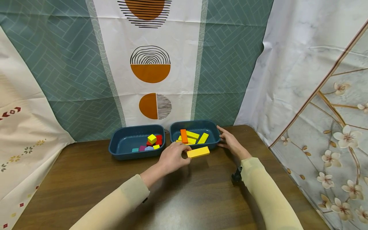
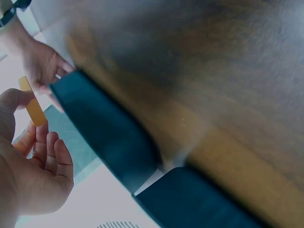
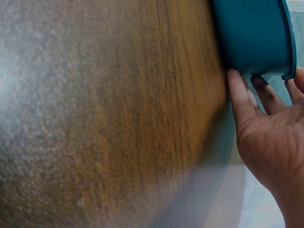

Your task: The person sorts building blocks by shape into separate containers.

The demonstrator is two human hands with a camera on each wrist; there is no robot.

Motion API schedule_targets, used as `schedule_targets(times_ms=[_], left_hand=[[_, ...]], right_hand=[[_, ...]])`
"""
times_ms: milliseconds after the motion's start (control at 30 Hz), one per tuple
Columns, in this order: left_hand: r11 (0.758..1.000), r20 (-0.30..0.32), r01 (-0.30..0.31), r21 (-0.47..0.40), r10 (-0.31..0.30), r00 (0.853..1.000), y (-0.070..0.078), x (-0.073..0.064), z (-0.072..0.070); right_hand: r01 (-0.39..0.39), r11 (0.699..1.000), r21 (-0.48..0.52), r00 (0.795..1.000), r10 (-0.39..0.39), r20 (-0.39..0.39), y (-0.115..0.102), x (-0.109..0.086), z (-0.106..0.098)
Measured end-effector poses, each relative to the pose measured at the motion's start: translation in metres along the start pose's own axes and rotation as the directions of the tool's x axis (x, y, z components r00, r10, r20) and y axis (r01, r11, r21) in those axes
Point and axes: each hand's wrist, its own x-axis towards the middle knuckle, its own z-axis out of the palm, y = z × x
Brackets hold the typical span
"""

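My left hand (image 1: 173,157) pinches a yellow-orange rectangular block (image 1: 198,152) between thumb and fingertips. It holds the block up in front of the right-hand blue bin (image 1: 211,124). Inside that bin lie several yellow blocks (image 1: 203,138) and an orange block (image 1: 184,136) on top of them. My right hand (image 1: 232,143) is at the bin's right end, fingers spread and fairly straight. In the right wrist view its fingertips touch the outer end wall of the bin (image 3: 259,38). The left wrist view shows the held block (image 2: 34,107) between thumb and fingers, the other fingers loosely bent.
A second blue bin (image 1: 120,147) stands just left of the first. It contains a yellow block (image 1: 152,138), red blocks (image 1: 159,138) and several other small coloured pieces. Both bins are near the back of the brown wooden table (image 1: 201,198), before a patterned cloth (image 1: 155,41).
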Motion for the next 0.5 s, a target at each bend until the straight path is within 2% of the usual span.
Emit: schedule_targets(times_ms=[500], left_hand=[[0.999,-0.081,0.035,0.012,-0.034,0.996,0.001,0.019,-0.032]], right_hand=[[-0.005,1.0,0.029,1.0,0.004,0.001,0.001,0.002,0.0]])
